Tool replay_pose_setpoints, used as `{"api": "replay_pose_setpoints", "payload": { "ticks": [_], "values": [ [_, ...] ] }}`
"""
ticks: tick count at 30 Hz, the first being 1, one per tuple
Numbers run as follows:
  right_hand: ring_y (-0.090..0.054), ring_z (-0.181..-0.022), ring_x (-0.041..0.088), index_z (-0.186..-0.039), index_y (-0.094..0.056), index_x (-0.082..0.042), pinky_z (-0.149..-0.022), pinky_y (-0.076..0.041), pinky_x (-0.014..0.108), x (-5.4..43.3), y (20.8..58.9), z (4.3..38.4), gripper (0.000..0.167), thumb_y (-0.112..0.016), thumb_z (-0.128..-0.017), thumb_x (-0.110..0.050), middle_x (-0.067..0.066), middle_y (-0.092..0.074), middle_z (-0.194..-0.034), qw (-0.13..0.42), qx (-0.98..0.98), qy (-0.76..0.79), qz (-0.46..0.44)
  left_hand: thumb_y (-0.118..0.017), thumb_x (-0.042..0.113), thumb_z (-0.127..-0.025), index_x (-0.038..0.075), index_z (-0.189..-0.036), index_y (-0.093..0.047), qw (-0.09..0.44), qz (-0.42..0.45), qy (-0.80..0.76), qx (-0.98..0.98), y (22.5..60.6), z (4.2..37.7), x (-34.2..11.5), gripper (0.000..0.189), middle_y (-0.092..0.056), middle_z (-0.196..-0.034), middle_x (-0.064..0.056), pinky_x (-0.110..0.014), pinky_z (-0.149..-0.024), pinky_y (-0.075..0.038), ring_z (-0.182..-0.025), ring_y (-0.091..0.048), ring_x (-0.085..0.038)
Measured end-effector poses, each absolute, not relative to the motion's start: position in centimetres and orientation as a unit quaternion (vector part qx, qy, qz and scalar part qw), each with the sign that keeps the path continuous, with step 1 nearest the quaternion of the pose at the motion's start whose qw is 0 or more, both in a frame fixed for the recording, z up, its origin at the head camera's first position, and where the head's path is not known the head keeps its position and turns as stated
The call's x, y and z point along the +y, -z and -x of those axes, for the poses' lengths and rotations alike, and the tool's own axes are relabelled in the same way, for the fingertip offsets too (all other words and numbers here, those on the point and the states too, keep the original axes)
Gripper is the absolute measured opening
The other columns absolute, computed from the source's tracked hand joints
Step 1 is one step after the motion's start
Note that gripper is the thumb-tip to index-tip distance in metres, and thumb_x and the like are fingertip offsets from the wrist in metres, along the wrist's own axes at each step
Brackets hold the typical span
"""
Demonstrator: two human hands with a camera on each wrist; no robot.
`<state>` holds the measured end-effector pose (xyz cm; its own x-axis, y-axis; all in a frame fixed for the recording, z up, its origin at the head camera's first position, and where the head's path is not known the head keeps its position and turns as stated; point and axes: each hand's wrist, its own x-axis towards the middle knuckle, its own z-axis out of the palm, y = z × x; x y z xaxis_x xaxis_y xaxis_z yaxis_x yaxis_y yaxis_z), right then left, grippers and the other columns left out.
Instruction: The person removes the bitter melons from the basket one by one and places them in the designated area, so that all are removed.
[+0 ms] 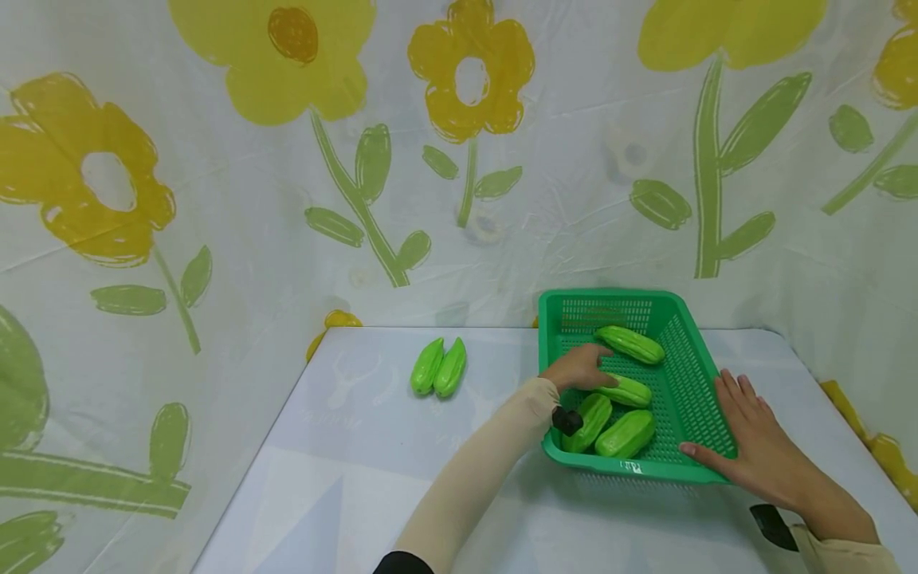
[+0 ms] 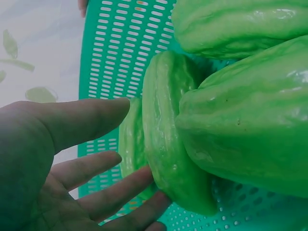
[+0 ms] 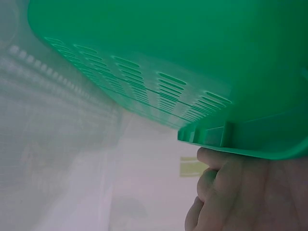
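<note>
My left hand [image 1: 579,367] reaches over the left wall into a green plastic basket [image 1: 706,402]. In the left wrist view, its thumb and fingers are spread, nothing held, with fingertips right at a pale green ridged gourd [image 2: 166,130]. Another gourd [image 2: 129,139] lies behind that one, and a larger gourd [image 2: 250,115] is close to the camera. Several such gourds lie in the basket, one [image 1: 631,344] near its back. My right hand [image 1: 767,450] rests at the basket's front right corner, fingers straight along the right rim and thumb across the front corner.
Two more gourds, a left one [image 1: 427,367] and a right one [image 1: 451,368], lie side by side on the white table [image 1: 358,446], left of the basket. Behind the table hangs a white curtain [image 1: 574,199] printed with yellow flowers.
</note>
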<state>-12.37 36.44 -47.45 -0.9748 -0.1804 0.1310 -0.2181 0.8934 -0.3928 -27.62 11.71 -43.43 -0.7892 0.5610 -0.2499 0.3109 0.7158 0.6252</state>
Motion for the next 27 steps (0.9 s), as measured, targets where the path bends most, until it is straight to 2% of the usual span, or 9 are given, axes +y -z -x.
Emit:
{"api": "replay_pose_setpoints", "payload": {
  "ticks": [4,7,13,18,21,27],
  "values": [
    [0.027,-0.157,0.040,-0.161,0.007,0.008,-0.124,0.024,0.059,36.45,47.35,12.43,0.115,-0.066,-0.095,-0.050,0.034,0.011,-0.169,0.034,-0.972,-0.209,-0.097,-0.073,0.027,-0.098,0.016,-0.152,-0.053,0.216,-0.243,-0.280,0.903,43.46,27.61,11.73,0.059,-0.065,-0.142,-0.009,-0.027,-0.091,-0.058,-0.124,-0.066,-0.018],
    [0.027,-0.157,0.041,-0.162,0.007,0.008,-0.125,0.019,0.064,36.47,47.37,12.44,0.115,-0.066,-0.095,-0.050,0.034,0.011,-0.169,0.035,-0.972,-0.211,-0.096,-0.074,0.025,-0.097,0.017,-0.151,-0.055,0.214,-0.248,-0.268,0.906,43.49,27.63,11.77,0.058,-0.064,-0.144,-0.007,-0.026,-0.093,-0.057,-0.127,-0.064,-0.017],
    [0.025,-0.158,0.040,-0.162,0.007,0.006,-0.125,0.022,0.059,36.46,47.54,12.42,0.114,-0.067,-0.095,-0.049,0.034,0.008,-0.169,0.046,-0.971,-0.213,-0.099,-0.077,0.025,-0.094,0.020,-0.150,-0.057,0.219,-0.247,-0.238,0.913,43.96,27.74,11.90,0.059,-0.055,-0.156,0.000,-0.027,-0.105,-0.054,-0.141,-0.054,-0.019],
    [0.026,-0.157,0.041,-0.162,0.007,0.006,-0.124,0.026,0.056,36.37,47.49,12.42,0.114,-0.067,-0.095,-0.049,0.034,0.009,-0.169,0.043,-0.971,-0.213,-0.099,-0.078,0.020,-0.094,0.021,-0.148,-0.058,0.222,-0.241,-0.236,0.915,44.24,27.78,11.87,0.058,-0.054,-0.156,0.001,-0.028,-0.100,-0.056,-0.138,-0.056,-0.020],
    [0.025,-0.157,0.042,-0.162,0.007,0.007,-0.124,0.023,0.059,36.34,47.39,12.44,0.115,-0.067,-0.095,-0.049,0.034,0.008,-0.169,0.043,-0.971,-0.213,-0.099,-0.079,0.019,-0.093,0.021,-0.147,-0.059,0.221,-0.239,-0.228,0.917,44.24,27.70,11.82,0.057,-0.055,-0.155,0.001,-0.028,-0.098,-0.057,-0.138,-0.057,-0.019],
    [0.026,-0.157,0.043,-0.162,0.008,0.007,-0.124,0.021,0.063,36.33,47.22,12.38,0.114,-0.066,-0.096,-0.049,0.034,0.010,-0.169,0.031,-0.970,-0.219,-0.096,-0.080,0.020,-0.092,0.024,-0.143,-0.063,0.220,-0.230,-0.217,0.923,44.14,27.47,11.66,0.054,-0.053,-0.156,0.003,-0.030,-0.102,-0.056,-0.144,-0.051,-0.019]
  ]
}}
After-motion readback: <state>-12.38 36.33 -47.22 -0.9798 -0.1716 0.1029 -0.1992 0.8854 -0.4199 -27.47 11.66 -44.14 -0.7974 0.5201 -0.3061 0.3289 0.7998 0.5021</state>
